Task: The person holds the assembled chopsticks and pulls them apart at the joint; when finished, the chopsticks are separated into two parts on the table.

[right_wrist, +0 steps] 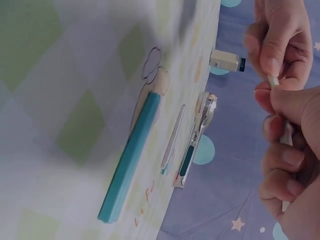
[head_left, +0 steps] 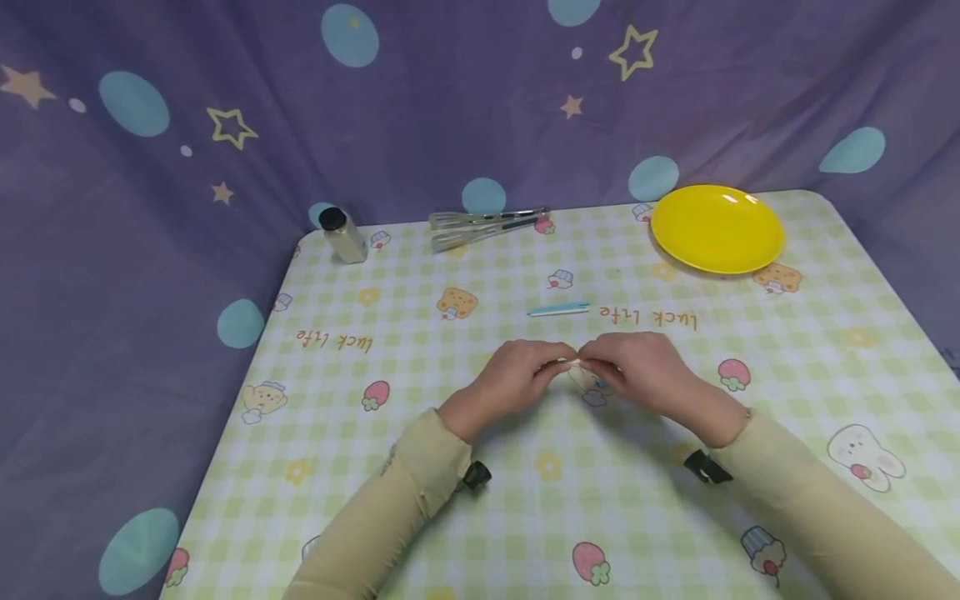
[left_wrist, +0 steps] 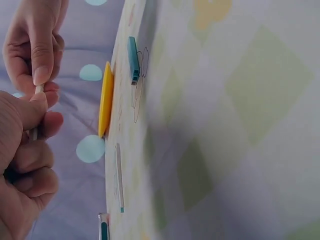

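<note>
A slim white stick is held up off the table between both hands. My left hand pinches one end between thumb and fingers. Fingertip to fingertip with it, my right hand pinches the same stick, and more white shows along its curled fingers in the right wrist view. Most of the stick is hidden by the fingers. Below the hands, a teal ridged bar lies on the tablecloth, mostly covered from the head view. Farther back lies a thin blue-and-white stick.
Metal tongs lie along the table's back edge. A black-capped jar stands at the back left, and a yellow plate sits at the back right. Behind the checked tablecloth hangs a purple curtain.
</note>
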A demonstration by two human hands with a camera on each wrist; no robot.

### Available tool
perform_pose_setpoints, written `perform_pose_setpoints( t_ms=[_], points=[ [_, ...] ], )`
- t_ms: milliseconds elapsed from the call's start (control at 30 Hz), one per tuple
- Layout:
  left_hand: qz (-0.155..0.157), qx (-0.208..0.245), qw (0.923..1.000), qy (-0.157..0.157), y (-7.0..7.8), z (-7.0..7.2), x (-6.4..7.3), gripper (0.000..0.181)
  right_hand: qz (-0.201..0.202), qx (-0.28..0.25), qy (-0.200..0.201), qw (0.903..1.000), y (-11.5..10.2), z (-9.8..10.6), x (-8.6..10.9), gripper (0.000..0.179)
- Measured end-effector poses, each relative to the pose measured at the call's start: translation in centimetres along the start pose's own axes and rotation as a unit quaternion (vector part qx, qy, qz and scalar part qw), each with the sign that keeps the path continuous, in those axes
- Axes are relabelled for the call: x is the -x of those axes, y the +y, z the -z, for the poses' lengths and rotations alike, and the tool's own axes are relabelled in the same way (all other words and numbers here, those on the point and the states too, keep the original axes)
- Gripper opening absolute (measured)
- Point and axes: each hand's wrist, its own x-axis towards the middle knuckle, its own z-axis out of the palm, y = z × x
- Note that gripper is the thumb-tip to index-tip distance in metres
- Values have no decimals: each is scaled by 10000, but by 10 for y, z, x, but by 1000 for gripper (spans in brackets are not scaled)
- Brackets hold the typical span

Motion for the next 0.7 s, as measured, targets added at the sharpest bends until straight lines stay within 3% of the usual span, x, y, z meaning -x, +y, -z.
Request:
perform_pose_setpoints(
  t_ms=[433,567,700],
  points=[
    [-308,39,9995,24,-4,3,-4,23,216,-235,173,9993,9,3,0,9],
    [8,151,9999,-18,-9,7,-1,26,153,-115,96,9998,17,7,4,11],
    [587,7,9983,32,-16,12,0,27,-391,-65,-352,9986,28,12,6,9]
  ],
)
